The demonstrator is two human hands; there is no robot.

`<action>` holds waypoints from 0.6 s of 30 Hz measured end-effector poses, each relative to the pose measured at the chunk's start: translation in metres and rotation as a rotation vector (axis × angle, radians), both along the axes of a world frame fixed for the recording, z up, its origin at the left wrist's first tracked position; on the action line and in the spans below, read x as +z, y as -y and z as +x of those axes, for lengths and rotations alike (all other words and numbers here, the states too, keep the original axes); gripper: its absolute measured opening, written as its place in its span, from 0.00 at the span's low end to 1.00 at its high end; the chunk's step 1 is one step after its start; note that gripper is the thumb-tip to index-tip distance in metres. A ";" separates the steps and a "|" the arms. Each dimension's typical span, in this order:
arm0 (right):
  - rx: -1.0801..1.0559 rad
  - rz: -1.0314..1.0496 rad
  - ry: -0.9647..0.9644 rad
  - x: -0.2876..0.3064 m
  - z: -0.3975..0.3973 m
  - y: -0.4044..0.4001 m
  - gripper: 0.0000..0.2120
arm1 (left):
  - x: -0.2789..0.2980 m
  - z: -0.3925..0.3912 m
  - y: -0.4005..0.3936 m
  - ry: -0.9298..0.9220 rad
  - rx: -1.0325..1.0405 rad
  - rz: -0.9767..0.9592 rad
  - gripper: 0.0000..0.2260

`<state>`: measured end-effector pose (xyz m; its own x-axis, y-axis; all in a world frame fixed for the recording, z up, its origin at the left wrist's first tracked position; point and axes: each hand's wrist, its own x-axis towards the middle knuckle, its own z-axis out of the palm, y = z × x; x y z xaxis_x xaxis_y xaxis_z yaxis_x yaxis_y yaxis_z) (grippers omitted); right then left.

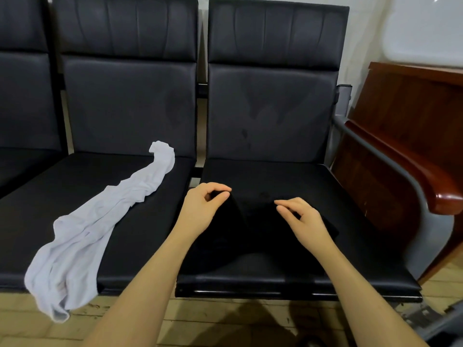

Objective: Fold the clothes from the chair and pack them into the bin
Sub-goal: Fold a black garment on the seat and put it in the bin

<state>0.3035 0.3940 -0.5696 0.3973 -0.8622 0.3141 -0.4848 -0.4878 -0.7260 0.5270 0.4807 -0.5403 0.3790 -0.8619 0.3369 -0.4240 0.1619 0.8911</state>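
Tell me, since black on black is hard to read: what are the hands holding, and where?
Left hand pinches the black cloth garment at its far edge. Right hand: cannot tell.

- The right black seat (350, 196) carries a black garment (253, 231).
- The middle black seat (150, 221) carries a white garment (100, 221), hanging over its front edge.

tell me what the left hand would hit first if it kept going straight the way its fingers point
The left hand points right, across the black garment on the right seat. Going straight on, it would probably meet the right hand first, though depth between them is hard to judge.
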 end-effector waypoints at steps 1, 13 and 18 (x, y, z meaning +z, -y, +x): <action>-0.049 -0.039 -0.119 -0.006 -0.007 0.005 0.11 | -0.002 -0.001 0.000 0.037 0.000 0.002 0.08; -0.187 0.143 -0.365 -0.033 -0.060 0.010 0.11 | -0.016 -0.057 0.022 0.056 -0.128 0.004 0.05; -0.176 0.012 -0.051 -0.021 -0.065 0.016 0.11 | -0.027 -0.087 0.038 0.069 -0.202 0.067 0.08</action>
<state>0.2380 0.3778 -0.5902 0.2549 -0.9236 0.2865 -0.5979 -0.3834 -0.7040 0.4398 0.4428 -0.5675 0.1741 -0.9392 0.2960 -0.4494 0.1917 0.8725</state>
